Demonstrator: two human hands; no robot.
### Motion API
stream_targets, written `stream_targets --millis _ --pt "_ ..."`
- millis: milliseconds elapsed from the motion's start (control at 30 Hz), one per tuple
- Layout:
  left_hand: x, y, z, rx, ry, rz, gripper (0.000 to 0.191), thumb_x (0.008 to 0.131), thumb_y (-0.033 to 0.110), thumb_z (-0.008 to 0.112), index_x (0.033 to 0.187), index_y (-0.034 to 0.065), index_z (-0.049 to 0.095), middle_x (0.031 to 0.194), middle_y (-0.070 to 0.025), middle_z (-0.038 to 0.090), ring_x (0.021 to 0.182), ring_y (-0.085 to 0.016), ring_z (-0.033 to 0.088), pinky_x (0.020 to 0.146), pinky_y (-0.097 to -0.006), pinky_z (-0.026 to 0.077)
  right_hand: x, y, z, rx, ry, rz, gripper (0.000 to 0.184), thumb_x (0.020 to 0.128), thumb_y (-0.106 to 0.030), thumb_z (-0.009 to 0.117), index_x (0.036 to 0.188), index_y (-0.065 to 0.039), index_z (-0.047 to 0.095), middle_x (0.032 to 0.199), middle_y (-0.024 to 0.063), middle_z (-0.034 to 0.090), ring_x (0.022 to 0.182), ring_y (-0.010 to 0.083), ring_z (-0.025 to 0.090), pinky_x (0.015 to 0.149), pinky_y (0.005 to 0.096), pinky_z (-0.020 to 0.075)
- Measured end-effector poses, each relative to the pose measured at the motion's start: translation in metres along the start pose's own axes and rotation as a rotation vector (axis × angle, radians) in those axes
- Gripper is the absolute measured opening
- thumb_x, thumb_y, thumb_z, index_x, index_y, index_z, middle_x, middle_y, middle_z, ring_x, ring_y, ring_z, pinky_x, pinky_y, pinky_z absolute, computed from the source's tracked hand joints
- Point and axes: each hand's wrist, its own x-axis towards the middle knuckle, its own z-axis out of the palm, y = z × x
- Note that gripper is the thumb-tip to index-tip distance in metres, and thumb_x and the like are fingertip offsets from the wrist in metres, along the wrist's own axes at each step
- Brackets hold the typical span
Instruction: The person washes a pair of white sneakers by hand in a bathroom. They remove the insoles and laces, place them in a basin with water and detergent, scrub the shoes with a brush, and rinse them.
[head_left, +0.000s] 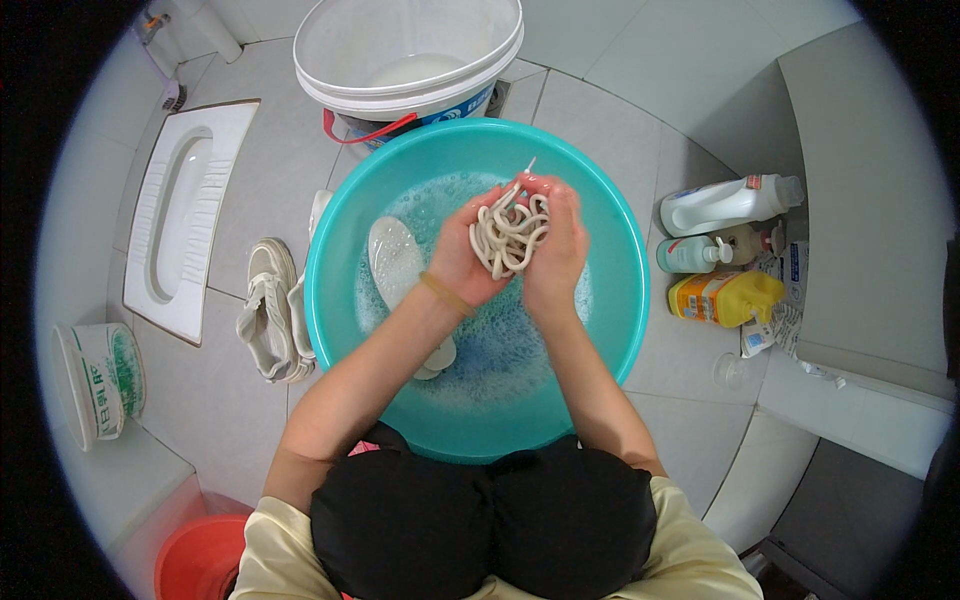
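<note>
A tangled bundle of off-white shoelaces (511, 232) rests between my two hands above a teal plastic basin (636, 300). My left hand (469, 244) cups it from the left, and my right hand (561, 244) presses it from the right. One lace tip sticks up past the fingertips. Below lies soapy, bluish water with foam (487, 367). A pale insole (395, 259) floats at the left of the basin, its lower part behind my left forearm. Another pale piece, perhaps the second insole, shows by that forearm.
White sneakers (270, 307) stand left of the basin, near a squat toilet (176, 217). A white bucket (409, 97) with a red handle touches the far side. Detergent bottles (724, 296) line the right. A red bucket (195, 559) and a white tub (101, 382) are at left.
</note>
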Motion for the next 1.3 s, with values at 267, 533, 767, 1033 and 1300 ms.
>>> stream_targets --millis 267,533,767,1033,1300 --pt "-0.006 -0.004 0.019 -0.005 -0.085 0.039 0.055 0.087 0.018 0.039 0.14 0.0078 0.031 0.137 -0.0153 0.041 0.119 -0.03 0.047 0.104 -0.043 0.035 0.007 -0.015 -0.007 0.467 -0.079 -0.122 0.051 0.096 -0.024 0.023 0.136 0.006 0.03 0.142 0.0219 0.03 0.134 0.0305 0.026 0.111 0.0408 0.024" --pt "-0.01 -0.003 0.018 -0.088 -0.171 0.001 0.058 0.085 0.016 0.038 0.142 0.0081 0.027 0.14 -0.0159 0.038 0.121 -0.031 0.045 0.105 -0.0436 0.033 0.006 -0.026 -0.007 0.654 -0.066 -0.017 0.052 0.095 -0.026 0.021 0.137 0.005 0.025 0.142 0.0243 0.028 0.134 0.0325 0.025 0.112 0.0437 0.0222" --pt "-0.008 -0.001 0.009 -0.059 -0.217 -0.021 0.05 0.09 0.021 0.037 0.139 0.0084 0.033 0.136 -0.0147 0.043 0.12 -0.029 0.047 0.103 -0.0433 0.036 -0.001 -0.025 -0.007 0.547 -0.072 0.045 0.053 0.096 -0.029 0.025 0.139 0.002 0.026 0.141 0.023 0.031 0.133 0.0292 0.029 0.109 0.0393 0.0262" --pt "-0.006 -0.024 0.012 0.187 0.113 -0.01 0.043 0.096 0.037 0.039 0.127 0.0086 0.047 0.125 -0.0083 0.054 0.111 -0.022 0.054 0.092 -0.0349 0.045 0.002 0.009 -0.02 -1.129 -0.269 -0.64 0.053 0.09 -0.023 0.045 0.136 0.001 0.033 0.142 0.0209 0.031 0.133 0.0421 0.023 0.105 0.061 0.0118" --pt "0.002 -0.006 -0.031 0.525 0.456 0.086 0.026 0.095 0.04 0.045 0.092 0.0148 0.051 0.072 0.0005 0.053 0.06 -0.011 0.05 0.049 -0.0274 0.041 -0.03 -0.019 -0.064 -1.176 -0.194 -0.582 0.045 0.086 -0.023 0.053 0.128 -0.006 0.047 0.136 0.0191 0.038 0.131 0.0389 0.027 0.105 0.0572 0.0195"
